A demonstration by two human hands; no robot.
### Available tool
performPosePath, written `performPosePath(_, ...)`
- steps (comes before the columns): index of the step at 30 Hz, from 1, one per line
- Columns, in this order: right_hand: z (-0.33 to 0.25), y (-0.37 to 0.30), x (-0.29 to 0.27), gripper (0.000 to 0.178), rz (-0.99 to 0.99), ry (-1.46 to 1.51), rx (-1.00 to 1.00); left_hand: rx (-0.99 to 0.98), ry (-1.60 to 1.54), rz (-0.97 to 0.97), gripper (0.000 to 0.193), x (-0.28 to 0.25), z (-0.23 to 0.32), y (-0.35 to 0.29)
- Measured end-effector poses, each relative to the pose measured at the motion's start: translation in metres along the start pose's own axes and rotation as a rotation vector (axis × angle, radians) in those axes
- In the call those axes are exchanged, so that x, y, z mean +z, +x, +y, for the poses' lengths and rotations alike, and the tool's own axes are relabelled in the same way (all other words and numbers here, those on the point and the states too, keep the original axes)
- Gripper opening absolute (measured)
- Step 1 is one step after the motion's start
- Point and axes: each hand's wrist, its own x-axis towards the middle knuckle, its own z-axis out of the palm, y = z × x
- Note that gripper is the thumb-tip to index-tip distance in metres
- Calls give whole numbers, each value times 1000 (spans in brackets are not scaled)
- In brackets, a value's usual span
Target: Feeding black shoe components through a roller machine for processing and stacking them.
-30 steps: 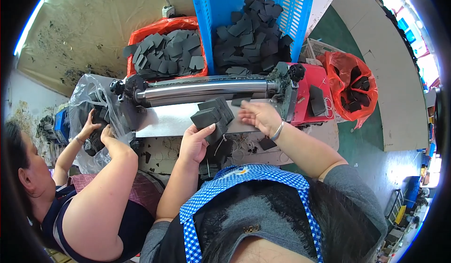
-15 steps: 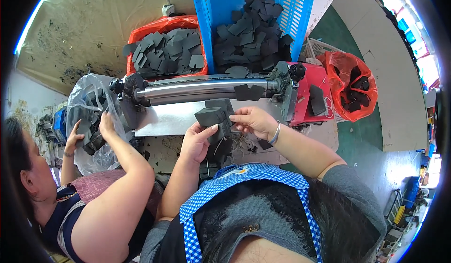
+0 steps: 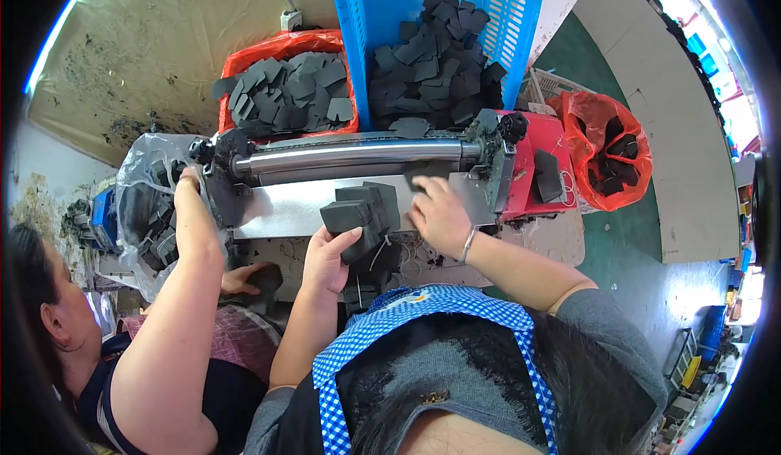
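In my left hand (image 3: pixel 327 261) is a thick stack of dark grey foam-like pieces (image 3: pixel 376 211). The thumb presses on its near side, over the front of the metal plate. To the right, my right hand (image 3: pixel 443 221) reaches over the plate with fingers partly stretched and apart. Its fingertips are at a single dark grey piece (image 3: pixel 423 170) at the steel roller's near side; the hand covers part of that piece. The steel roller (image 3: pixel 350 156) lies across the machine behind the bright metal plate (image 3: pixel 293 203).
A co-worker at left reaches into a clear plastic bag (image 3: pixel 150 150) of dark pieces. Behind the roller stand a red-lined bin (image 3: pixel 285 42) and a blue crate (image 3: pixel 350 48), both holding dark pieces. At right are the red machine end (image 3: pixel 525 154) and a red bag (image 3: pixel 643 150).
My right hand has left the stack and moved forward to the roller. The stack in my left hand has shifted slightly left. The co-worker's one hand has left the bag and come lower.
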Motion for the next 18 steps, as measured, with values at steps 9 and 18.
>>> performPosePath(9,7,3,-2,16,-32,190,20,-25,-3,-13,26,1,1,-7)
performPosePath(18,-5,5,-9,20,-543,1458,1013,-87,-99,-6,25,5,-10,1)
